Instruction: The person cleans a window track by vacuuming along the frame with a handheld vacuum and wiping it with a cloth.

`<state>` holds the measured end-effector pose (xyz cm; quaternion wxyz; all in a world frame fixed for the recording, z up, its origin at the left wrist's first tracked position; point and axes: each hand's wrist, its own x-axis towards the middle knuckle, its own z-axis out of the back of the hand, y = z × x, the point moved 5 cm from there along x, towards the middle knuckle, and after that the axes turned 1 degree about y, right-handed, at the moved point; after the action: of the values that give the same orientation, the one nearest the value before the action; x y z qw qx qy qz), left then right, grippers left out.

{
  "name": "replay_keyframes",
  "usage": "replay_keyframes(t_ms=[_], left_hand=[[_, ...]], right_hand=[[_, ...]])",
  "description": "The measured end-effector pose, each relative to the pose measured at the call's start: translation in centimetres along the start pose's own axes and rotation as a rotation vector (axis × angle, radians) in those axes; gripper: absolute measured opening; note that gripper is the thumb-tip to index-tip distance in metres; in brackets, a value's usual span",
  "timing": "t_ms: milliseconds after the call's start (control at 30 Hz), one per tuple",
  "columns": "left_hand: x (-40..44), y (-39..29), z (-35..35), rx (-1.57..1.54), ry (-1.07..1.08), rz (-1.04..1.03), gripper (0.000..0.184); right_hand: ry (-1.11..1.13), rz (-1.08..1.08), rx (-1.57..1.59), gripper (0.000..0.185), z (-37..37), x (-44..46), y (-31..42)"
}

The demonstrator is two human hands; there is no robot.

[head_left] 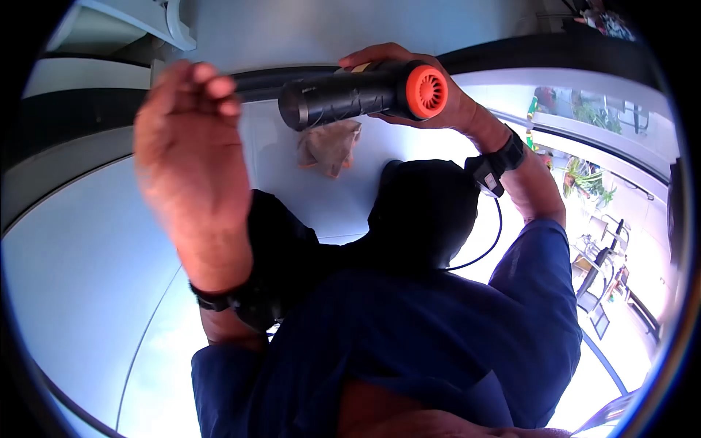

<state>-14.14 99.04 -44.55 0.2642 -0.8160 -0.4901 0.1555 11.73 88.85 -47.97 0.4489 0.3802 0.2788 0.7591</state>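
The right hand [454, 93] wraps a black cylindrical handheld device with an orange slotted end [350, 96], far centre before a crumpled tan cloth [330, 148], as the left hand [193, 157] hovers unclasped, apparently empty, in a holding step likely calling for steady grip.

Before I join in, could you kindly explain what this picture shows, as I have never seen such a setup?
There is no machine arm, only a person wearing a head camera, which looks forward and down past a navy shirt. Their right hand grips a black cylindrical device with an orange vented end; I cannot say for certain what it does. Their left hand is raised, palm toward the camera, with nothing visible in it. Lower in the picture than the device, a tan cloth lies on a pale surface.
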Motion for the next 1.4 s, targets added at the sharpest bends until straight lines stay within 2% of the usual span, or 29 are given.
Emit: replay_keyframes(t_ms=[33,167,233,300,333,367,433,500,633,667,733,800,933,1033,1100,1167,1267,1333,1400], left_hand=[[0.1,-1.0,0.3,0.054,0.013,-0.059,0.032],[1.7,-4.6,-3.2,0.293,0.283,0.008,0.026],[2.7,-4.5,-4.8,0.674,0.385,-0.065,0.031],[3.8,-1.6,-6.7,1.065,0.443,-0.141,0.034],[4.6,0.7,-7.7,1.162,0.526,-0.131,0.034],[5.2,3.5,-8.7,1.151,0.542,-0.037,0.041],[7.1,9.2,-9.2,1.146,0.787,0.0,0.06],[7.5,13.6,-10.9,1.056,0.922,-0.014,0.072],[8.5,18.7,-13.7,0.897,1.08,-0.037,0.062],[8.8,19.6,-14.1,1.001,1.104,0.015,0.062],[9.1,20.8,-14.2,1.103,1.138,0.065,0.061],[9.2,21.5,-14.1,0.997,1.119,0.098,0.054],[9.1,22.1,-14.0,0.874,1.183,0.178,0.052],[8.1,21.6,-14.6,0.918,1.146,0.161,0.055],[8.4,22.0,-14.1,0.895,1.148,0.266,0.051],[10.8,24.8,-12.2,0.807,1.228,0.077,0.061],[9.4,24.8,-12.6,0.869,1.105,0.191,0.057],[7.9,23.3,-16.2,0.904,1.321,0.041,0.057],[8.3,23.5,-15.9,0.921,1.342,0.112,0.057]], right_hand=[[0.005,0.007,0.037,0.061,-0.2,-0.6,-0.2],[-0.014,0.002,0.09,0.058,0.8,-3.6,-0.1],[-0.022,-0.064,0.077,0.06,1.0,-5.7,0.2],[-0.026,-0.124,0.076,0.062,1.0,-7.9,0.4],[-0.054,-0.143,0.052,0.063,1.3,-8.9,0.5],[-0.085,-0.154,0.031,0.063,1.7,-10.1,0.7],[-0.136,-0.226,0.008,0.064,2.2,-12.5,1.3],[-0.196,-0.292,0.001,0.063,2.4,-15.2,1.6],[-0.381,-0.366,-0.01,0.061,2.8,-21.2,2.9],[-0.437,-0.361,-0.019,0.063,2.5,-22.9,2.7],[-0.549,-0.545,-0.014,0.069,1.9,-25.8,3.5],[-0.651,-0.704,0.0,0.072,1.3,-28.9,3.7],[-0.711,-0.877,-0.115,0.075,0.7,-32.7,3.7],[-0.765,-0.713,-0.028,0.069,0.2,-32.9,3.0],[-0.821,-0.769,0.064,0.067,-0.3,-33.0,3.4],[-0.859,-0.798,0.055,0.067,-0.2,-33.0,3.9],[-0.815,-0.822,-0.056,0.066,-0.7,-33.7,3.8],[-0.816,-0.823,-0.052,0.066,-0.6,-33.2,3.7],[-0.784,-0.813,-0.073,0.067,-0.8,-33.2,3.3]])
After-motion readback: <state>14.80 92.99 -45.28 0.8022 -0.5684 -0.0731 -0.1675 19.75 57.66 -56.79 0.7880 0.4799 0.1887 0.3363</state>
